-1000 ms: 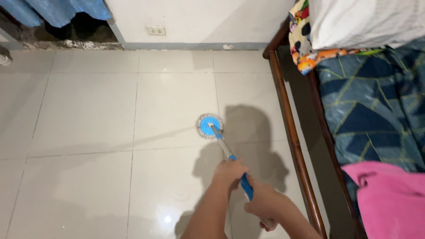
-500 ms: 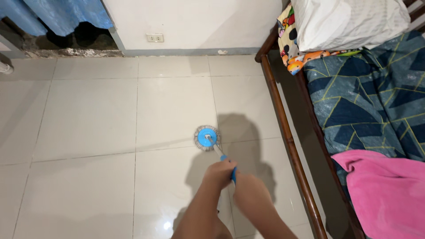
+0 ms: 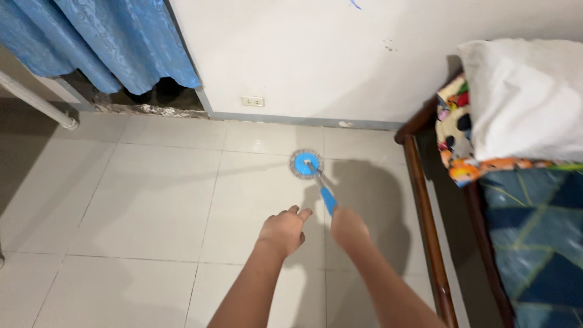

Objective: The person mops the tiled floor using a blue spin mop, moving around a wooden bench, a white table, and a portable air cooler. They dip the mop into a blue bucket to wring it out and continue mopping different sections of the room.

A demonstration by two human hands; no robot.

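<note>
right hand (image 3: pixel 348 227) grips mop handle (image 3: pixel 328 200); mop head (image 3: pixel 306 164) ahead | left hand (image 3: pixel 283 231) loose, off handle

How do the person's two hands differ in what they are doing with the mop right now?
The right hand is closed around the mop handle, while the left hand is off it, fingers loosely curled, holding nothing. The right hand reaches further forward toward the round blue mop head; the left hand sits slightly back and to the side. Both are bare and extend over the pale tiled floor.
</note>
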